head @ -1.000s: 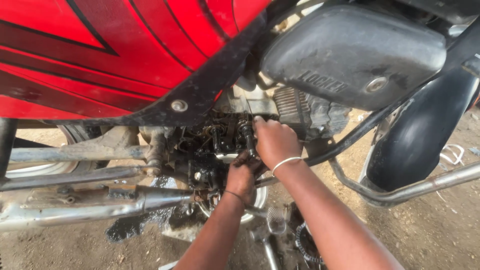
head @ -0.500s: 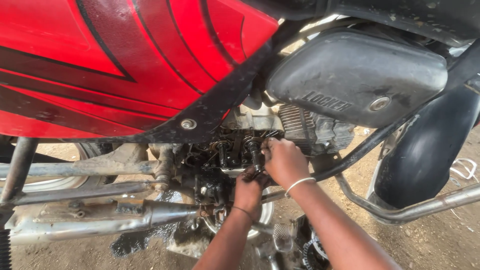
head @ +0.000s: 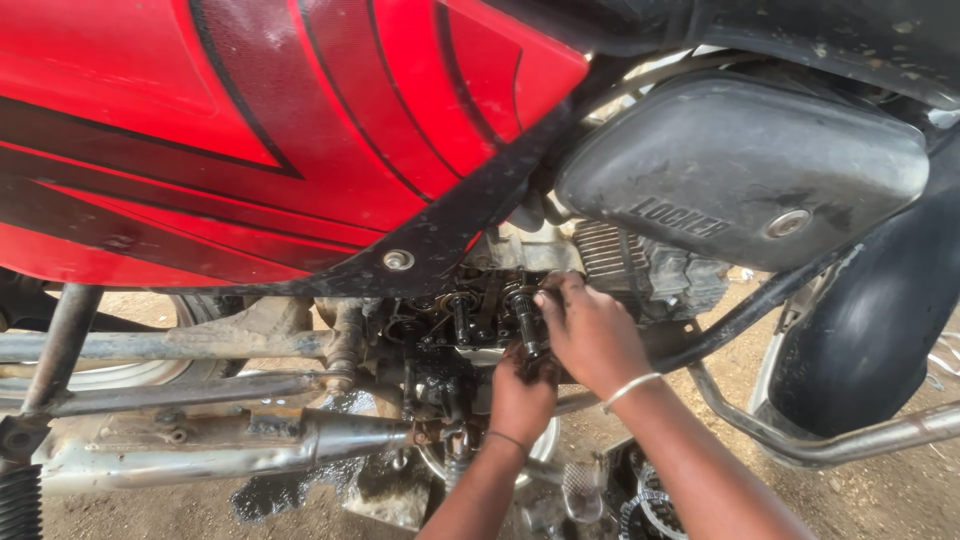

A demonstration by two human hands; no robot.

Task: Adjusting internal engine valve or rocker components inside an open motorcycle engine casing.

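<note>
Overhead, the red tank [head: 250, 140] fills most of what I see, so I work from beneath it, and I'll place everything else by the open engine [head: 470, 320] just under its black lower edge. Up and to the right of the engine sits the grey side box [head: 740, 170]; to the left and a little below runs the exhaust pipe [head: 200, 445], clear of my reach. Underneath the engine a dark oil patch [head: 300, 490] stains the dirt, which fits a case that is open and dripping. My right hand [head: 590, 335] comes in from the engine's right side, fingers curled close together around the upright gear shaft [head: 525, 315], thumb on top, holding it straight. My left hand [head: 520, 400] is directly below, fingers closed up against the shaft's lower end, though what they pinch is hidden. A thin bangle [head: 630, 385] circles my right wrist
</note>
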